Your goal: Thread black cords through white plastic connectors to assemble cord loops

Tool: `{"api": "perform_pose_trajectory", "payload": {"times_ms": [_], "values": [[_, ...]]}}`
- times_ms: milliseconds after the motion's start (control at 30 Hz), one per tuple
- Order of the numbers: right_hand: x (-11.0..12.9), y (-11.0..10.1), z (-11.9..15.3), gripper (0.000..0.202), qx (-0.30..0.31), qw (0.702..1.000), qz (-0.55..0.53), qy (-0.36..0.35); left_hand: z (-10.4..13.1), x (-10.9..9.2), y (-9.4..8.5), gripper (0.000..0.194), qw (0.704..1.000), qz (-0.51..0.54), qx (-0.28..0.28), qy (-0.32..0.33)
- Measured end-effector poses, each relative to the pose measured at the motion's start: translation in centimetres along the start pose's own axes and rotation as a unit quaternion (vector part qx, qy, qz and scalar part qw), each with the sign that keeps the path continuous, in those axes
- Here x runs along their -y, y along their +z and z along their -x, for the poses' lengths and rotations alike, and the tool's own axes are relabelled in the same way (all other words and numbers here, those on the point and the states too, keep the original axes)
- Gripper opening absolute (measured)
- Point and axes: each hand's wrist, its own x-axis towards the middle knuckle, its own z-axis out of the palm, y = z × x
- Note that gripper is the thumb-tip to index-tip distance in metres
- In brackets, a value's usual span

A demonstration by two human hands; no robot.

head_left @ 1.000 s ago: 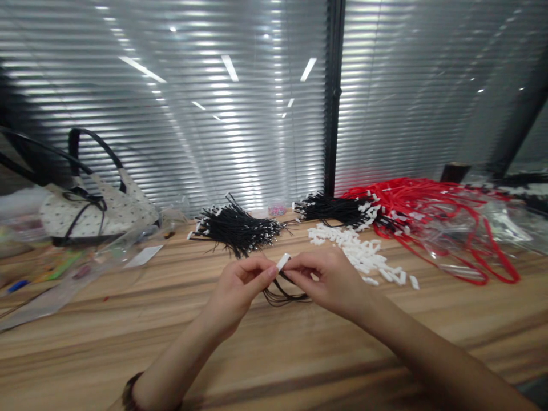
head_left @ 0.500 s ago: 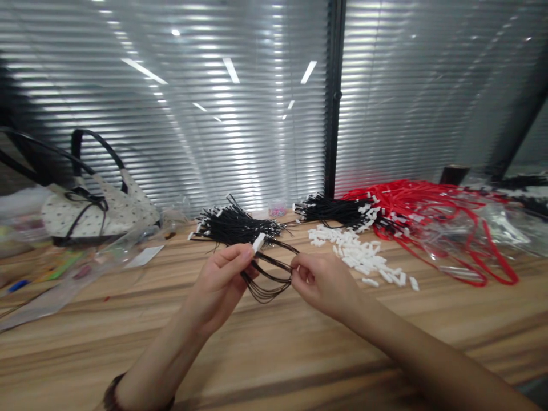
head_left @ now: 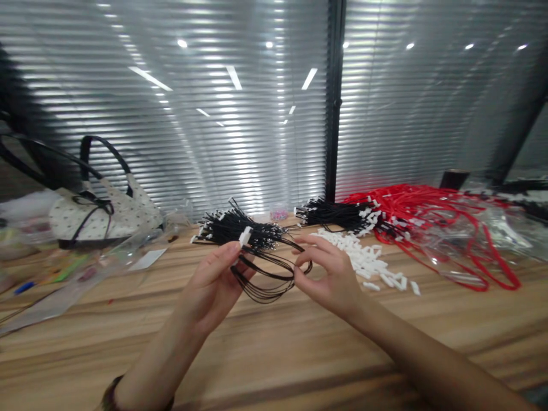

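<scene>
Dotted white bag (head_left: pixel 105 214) (black-handled) near blue pen (head_left: pixel 24 287).

A person's left hand (head_left: pixel 214 288) and right hand (head_left: pixel 333 279), both bare, have slender fingers; the nails are too blurred to describe. Both forearms are uncovered. Around the left wrist is a dark, brownish band (head_left: pixel 112 394), thick and rounded, its material unclear.

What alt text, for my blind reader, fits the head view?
Left hand holds looped black cords with a white clip above a wooden table, right hand touching the cords; beyond lie black bundles, white pieces and red straps.
</scene>
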Motion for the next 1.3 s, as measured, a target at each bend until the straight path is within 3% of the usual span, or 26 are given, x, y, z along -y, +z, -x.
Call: {"api": "perform_pose_trajectory", "payload": {"times_ms": [100, 167, 300, 467, 600, 867, 1100, 1133, 1200, 1300], "values": [[0.2, 0.1, 0.2, 0.015, 0.023, 0.997, -0.058, 0.035, 0.1, -0.2, 0.2, 0.034, 1.0, 0.015, -0.002, -0.002], [0.3, 0.3, 0.3, 0.018, 0.034, 0.986, -0.129, 0.1, 0.2, -0.3, 0.2, 0.037, 1.0, 0.021, -0.003, -0.007], [0.2, 0.3, 0.0, 0.027, 0.067, 0.912, -0.316, 0.251, 0.4, -0.5, 0.2, 0.038, 0.999, 0.037, 0.001, -0.011], [-0.5, -0.2, -0.7, 0.034, 0.153, 0.827, -0.425, 0.333, 0.5, -0.7, -0.2, 0.026, 0.998, 0.065, 0.026, -0.011], [-0.8, -0.2, -0.8, 0.03, 0.178, 0.798, -0.459, 0.346, 0.5, -0.7, -0.7, 0.017, 0.997, 0.07, 0.03, -0.028], [-0.7, -0.4, -0.9, 0.033, 0.165, 0.768, -0.503, 0.36, 0.5, -0.8, -0.8, 0.025, 0.994, 0.087, 0.049, -0.035], [-0.7, -0.7, -0.5, 0.037, 0.192, 0.663, -0.607, 0.392, 0.6, -1.2, 0.2, 0.004, 0.994, 0.105, -0.024, -0.032], [-0.7, -0.7, -0.5, 0.038, 0.193, 0.651, -0.616, 0.4, 0.6, -1.3, 0.3, 0.008, 0.993, 0.107, -0.034, -0.027], [-0.7, -0.8, -0.5, 0.037, 0.192, 0.637, -0.619, 0.417, 0.5, -1.3, 0.4, 0.018, 0.993, 0.102, -0.05, -0.018], [-0.7, -0.7, -0.4, 0.033, 0.194, 0.64, -0.613, 0.421, 0.4, -1.4, 0.5, 0.025, 0.994, 0.089, -0.065, -0.009]]}}
